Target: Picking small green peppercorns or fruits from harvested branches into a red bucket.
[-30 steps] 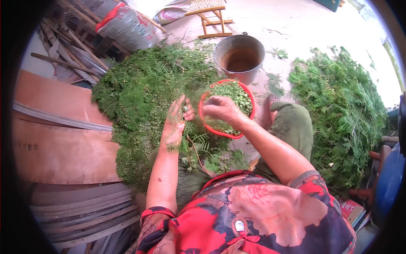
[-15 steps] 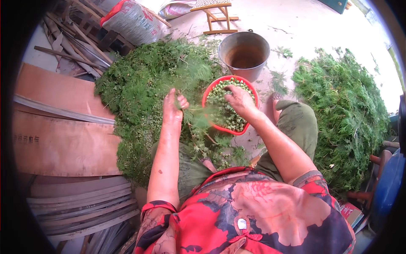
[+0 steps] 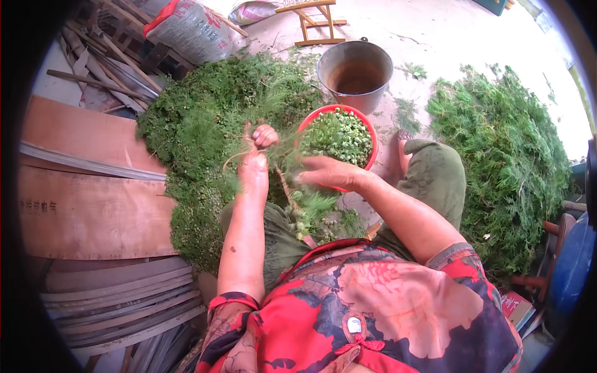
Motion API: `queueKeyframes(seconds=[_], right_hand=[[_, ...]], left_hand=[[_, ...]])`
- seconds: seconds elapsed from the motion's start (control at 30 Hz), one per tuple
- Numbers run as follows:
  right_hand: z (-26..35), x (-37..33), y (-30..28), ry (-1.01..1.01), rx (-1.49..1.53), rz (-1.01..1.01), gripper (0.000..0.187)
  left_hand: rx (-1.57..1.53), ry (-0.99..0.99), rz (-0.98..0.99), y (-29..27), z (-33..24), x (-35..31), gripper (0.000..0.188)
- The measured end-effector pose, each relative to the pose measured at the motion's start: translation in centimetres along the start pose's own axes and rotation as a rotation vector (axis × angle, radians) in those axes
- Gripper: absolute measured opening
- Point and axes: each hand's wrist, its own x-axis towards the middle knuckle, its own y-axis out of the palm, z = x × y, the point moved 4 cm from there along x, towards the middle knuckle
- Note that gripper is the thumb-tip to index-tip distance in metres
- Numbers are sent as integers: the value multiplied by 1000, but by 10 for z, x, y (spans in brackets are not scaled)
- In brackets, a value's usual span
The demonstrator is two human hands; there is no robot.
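Observation:
My left hand is closed round the stem of a leafy conifer branch, whose feathery sprays hang about the fist. Close to that branch, at the near left rim of a red plastic basin, is my right hand. Its fingertips are smeared by motion among the sprays, so I cannot make out their grip. Small pale-green cones fill much of the basin, with some green foliage over them at the left. Beneath and beyond my left hand spreads a large heap of conifer branches, many bearing cones.
A metal bucket stands just beyond the basin. Another pile of green branches lies at right. Wooden boards and curved strips are stacked at left. Further off are a full sack and a wooden stool.
My right hand has come out of the basin, moving left and nearer to me, toward the branch. My left hand keeps its hold, turned slightly. More green foliage shows in the basin.

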Motion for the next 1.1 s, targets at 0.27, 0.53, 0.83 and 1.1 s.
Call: queueKeyframes(seconds=[0.27, 0.53, 0.83, 1.1], right_hand=[[-5, 13, -15, -129, 163, -146, 21], [-27, 19, -2, -252, -360, -372, 39], [-13, 19, -13, -86, -881, -239, 29], [-6, 20, -27, 34, -914, -384, 26]], left_hand=[[1131, 29, -203, -34, 9, -23, 34], [976, 45, -289, -47, 26, 0, 25], [837, 50, -314, -30, 28, 24, 32], [948, 273, -348, -43, 5, 61, 34]])
